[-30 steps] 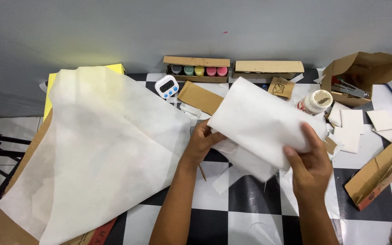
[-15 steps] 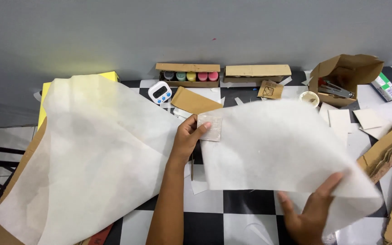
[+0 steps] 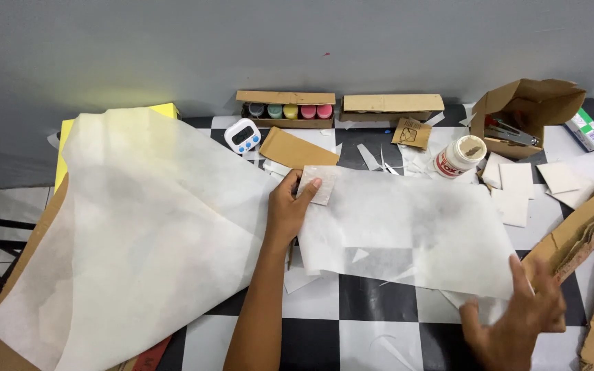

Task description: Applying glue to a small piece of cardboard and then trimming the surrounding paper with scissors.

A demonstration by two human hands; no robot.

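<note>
Two hands work one sheet of thin white paper (image 3: 407,227), which lies spread nearly flat across the middle of the frame on the black-and-white checkered floor (image 3: 372,302); judging by how it lies, the unfolding looks largely done, though its lower right corner is not yet settled. The left hand (image 3: 290,209), at centre, reaches up from the lower edge with the forearm almost vertical; its fingers pinch a small pale card (image 3: 321,184) against the sheet's upper left corner, thumb on top. The right hand (image 3: 517,319), at lower right, has its fingers spread and bent over the sheet's lower right edge; whether it grips or only presses the paper I cannot tell. A far larger white sheet (image 3: 139,233) fills the left half of the frame, crumpled over yellow card (image 3: 166,110); a white glue pot (image 3: 460,156) stands just beyond the small sheet's upper right, with an open cardboard box (image 3: 527,113) at upper right and a small white timer (image 3: 242,135) at upper centre.
</note>
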